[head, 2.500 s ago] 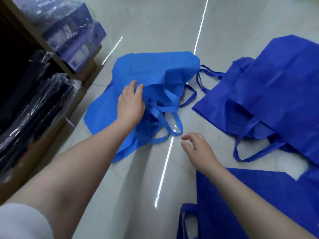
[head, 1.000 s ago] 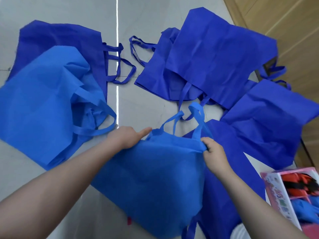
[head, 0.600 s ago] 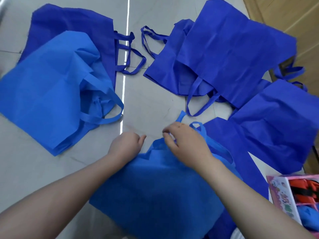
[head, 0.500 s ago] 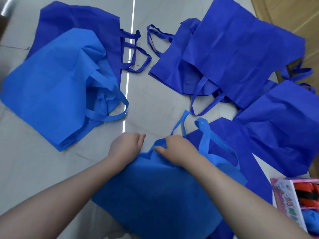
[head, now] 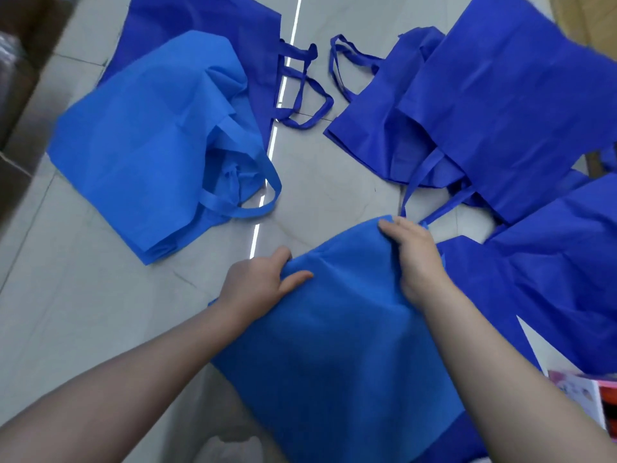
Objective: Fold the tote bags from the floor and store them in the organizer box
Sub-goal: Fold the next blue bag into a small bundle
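Observation:
A light blue tote bag [head: 337, 355] lies on the grey floor right in front of me. My left hand [head: 257, 285] grips its top left corner, thumb on top of the fabric. My right hand [head: 414, 259] holds the top edge at the right, fingers curled over the fabric. The bag's handles are out of sight, tucked under the fabric. The organizer box [head: 581, 399], pink and white, peeks in at the lower right edge.
Another light blue tote [head: 150, 152] lies at the left over a dark blue one [head: 207, 25]. Several dark blue totes [head: 500, 105] spread across the right. Brown shelving [head: 20, 105] borders the left edge. Bare tiles [head: 330, 185] show between the bags.
The handles of the near bag, sticking out before, are now folded under. My right hand has moved right along the top edge. The camera has tilted slightly.

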Demonstrator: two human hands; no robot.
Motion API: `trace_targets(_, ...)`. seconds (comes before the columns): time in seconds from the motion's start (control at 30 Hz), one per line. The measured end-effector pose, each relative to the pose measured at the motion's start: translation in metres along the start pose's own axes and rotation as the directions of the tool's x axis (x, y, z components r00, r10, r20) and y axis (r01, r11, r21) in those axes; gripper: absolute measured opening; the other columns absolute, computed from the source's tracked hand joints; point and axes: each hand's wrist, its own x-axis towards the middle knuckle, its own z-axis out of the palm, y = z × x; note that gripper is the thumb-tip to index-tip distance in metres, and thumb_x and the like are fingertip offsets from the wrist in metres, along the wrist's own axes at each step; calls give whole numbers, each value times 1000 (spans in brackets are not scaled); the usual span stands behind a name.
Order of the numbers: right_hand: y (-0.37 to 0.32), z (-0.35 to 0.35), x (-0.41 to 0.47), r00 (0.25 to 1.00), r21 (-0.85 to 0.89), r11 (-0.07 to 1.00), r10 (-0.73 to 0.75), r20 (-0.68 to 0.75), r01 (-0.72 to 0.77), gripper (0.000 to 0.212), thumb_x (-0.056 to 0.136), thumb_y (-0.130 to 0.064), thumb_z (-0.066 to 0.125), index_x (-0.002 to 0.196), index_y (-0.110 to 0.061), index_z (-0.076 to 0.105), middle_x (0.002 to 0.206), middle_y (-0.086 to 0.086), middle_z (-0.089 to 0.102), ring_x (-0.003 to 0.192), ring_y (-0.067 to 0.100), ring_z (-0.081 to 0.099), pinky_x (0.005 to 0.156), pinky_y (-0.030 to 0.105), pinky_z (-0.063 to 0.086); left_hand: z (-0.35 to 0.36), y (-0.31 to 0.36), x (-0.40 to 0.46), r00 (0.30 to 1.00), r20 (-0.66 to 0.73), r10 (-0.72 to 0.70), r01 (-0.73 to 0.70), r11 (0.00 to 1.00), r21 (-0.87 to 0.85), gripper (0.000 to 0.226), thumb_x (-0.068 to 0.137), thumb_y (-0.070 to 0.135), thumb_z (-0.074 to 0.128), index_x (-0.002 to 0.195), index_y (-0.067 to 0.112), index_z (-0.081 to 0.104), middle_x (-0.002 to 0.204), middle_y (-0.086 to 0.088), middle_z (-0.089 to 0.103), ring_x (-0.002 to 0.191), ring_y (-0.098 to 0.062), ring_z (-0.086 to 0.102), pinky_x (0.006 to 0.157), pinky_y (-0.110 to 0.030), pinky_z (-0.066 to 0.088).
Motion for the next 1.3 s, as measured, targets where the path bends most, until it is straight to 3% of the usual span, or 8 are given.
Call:
trace_targets(0.2,-31,-14,8,988,129,980,-144,-48,149,27,95,-12,48,69,-16,51,66,-3,55,60,10,51,59,22,44,-7,9,20,923,-229,310,-320,947,-6,39,88,44,37,67,12,46,46,-1,51,39,-24,48,39,-19,16)
trace_targets(0.3,-36,-20,12,985,-271,949,-170,-4,163,10,96,-24,49,91,-21,56,81,-10,59,69,4,53,64,21,42,0,-1,21,942,-208,263,-287,953,-97,45,87,50,24,82,16,52,58,-6,59,54,-30,55,45,-27,27)
trace_targets(0.47,-26,-28,21,947,-848,422,-132,292,320,47,85,-24,64,128,-26,45,112,-5,59,101,17,55,84,34,46,5,-16,15,980,-184,76,-107,980,-166,58,85,54,19,99,12,57,74,-9,64,71,-32,58,61,-38,43)
trace_targets(0.57,-20,-24,29,902,-735,528,-309,301,425,41,86,-10,61,123,-25,53,107,-9,63,98,11,56,82,24,43,5,-13,15,989,-134,-68,29,961,-276,36,94,41,33,86,12,54,69,-5,59,71,-29,54,62,-36,40)
trace_targets(0.77,-13,-26,48,847,-622,729,-495,-191,286,47,92,-10,49,138,-19,41,126,-7,50,125,19,38,106,30,32,-11,-5,22,971,226,-77,167,895,-414,11,93,27,53,86,21,58,73,-2,63,71,-18,58,67,-32,45)
trace_targets(0.87,-5,-25,30,823,-737,574,-567,-43,357,59,91,-5,51,145,-13,29,147,6,27,134,23,25,109,28,24,-19,0,14,990,127,-55,101,914,-393,9,94,20,51,95,24,59,75,7,65,74,-13,60,70,-30,45)
trace_targets(1.07,-22,-1,-24,960,-333,914,-160,229,231,38,98,-26,46,136,-24,41,135,-10,42,112,5,49,97,36,47,-63,42,4,995,-35,95,-100,862,-498,17,95,12,49,89,24,59,82,10,62,73,-7,56,69,-13,41)
trace_targets(1.3,-87,15,-69,911,-4,997,-63,408,71,33,82,-44,57,102,-19,52,102,1,61,92,15,59,70,28,50,-120,111,-9,935,76,347,-202,695,-690,19,86,29,44,92,25,62,112,25,58,101,4,56,92,-19,42)
